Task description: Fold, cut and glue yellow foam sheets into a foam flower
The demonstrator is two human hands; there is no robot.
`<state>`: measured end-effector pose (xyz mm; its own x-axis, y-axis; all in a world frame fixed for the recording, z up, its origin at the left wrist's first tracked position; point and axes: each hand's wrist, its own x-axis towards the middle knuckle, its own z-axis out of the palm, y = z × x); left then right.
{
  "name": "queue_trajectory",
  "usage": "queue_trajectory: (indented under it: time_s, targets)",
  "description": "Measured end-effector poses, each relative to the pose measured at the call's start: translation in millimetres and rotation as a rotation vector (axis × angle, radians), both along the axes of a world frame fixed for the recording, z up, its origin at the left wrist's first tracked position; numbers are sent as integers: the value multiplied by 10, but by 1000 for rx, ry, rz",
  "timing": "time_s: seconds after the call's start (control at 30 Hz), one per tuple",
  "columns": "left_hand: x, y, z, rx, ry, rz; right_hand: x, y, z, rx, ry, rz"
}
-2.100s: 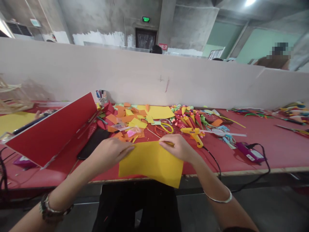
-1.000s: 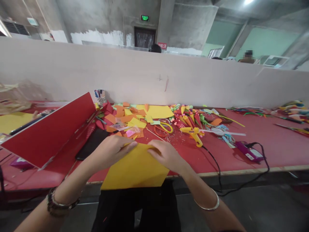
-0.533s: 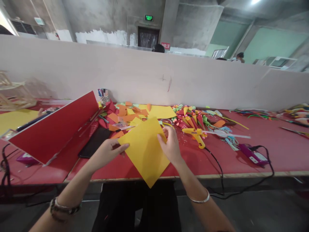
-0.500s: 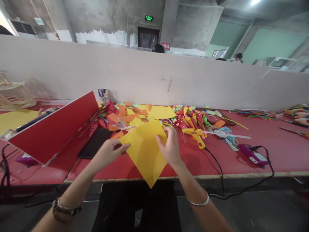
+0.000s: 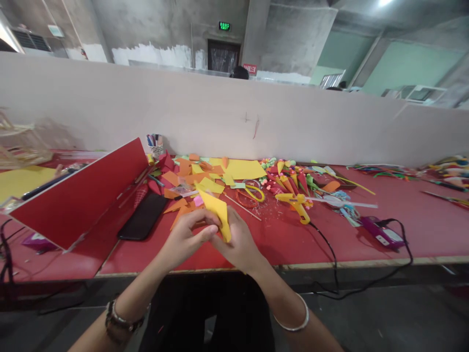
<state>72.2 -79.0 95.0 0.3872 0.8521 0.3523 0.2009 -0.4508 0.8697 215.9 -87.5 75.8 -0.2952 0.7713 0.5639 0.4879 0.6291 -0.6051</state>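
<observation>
Both hands meet above the near edge of the red table [image 5: 366,234]. Between them is a yellow paper sheet [image 5: 217,211], curled or folded so only a narrow tilted strip shows. My left hand [image 5: 188,234] pinches its lower left side with closed fingers. My right hand [image 5: 240,247] is curled under and around its lower right part. The paper is lifted off the table, its upper tip pointing away from me.
A yellow glue gun [image 5: 295,204] with a black cable [image 5: 330,254] lies right of the hands. Scissors [image 5: 252,191], orange and yellow paper scraps [image 5: 190,178] and paper cones [image 5: 289,181] lie behind. A black phone [image 5: 143,222] and a leaning red board [image 5: 80,195] are left.
The flat yellow sheet was turned on the table, lifted, then rolled or folded into a narrow shape. Both hands drew together around it near the table's front edge.
</observation>
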Motion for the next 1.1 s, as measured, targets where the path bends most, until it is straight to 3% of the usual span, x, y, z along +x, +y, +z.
queue_trajectory:
  time_s: [0.3,0.53,0.9,1.1]
  targets:
    - [-3,22,-139,-149,-152,-56,94,51,-4,-94,82,321]
    - [5,-3,-128,-209,-204,-104,85,89,18,-58,48,251]
    - [-36,15,-156,-162,-150,-100,124,120,38,-16,54,332]
    - [-30,90,-185,-58,-9,91,70,141,-30,-9,70,168]
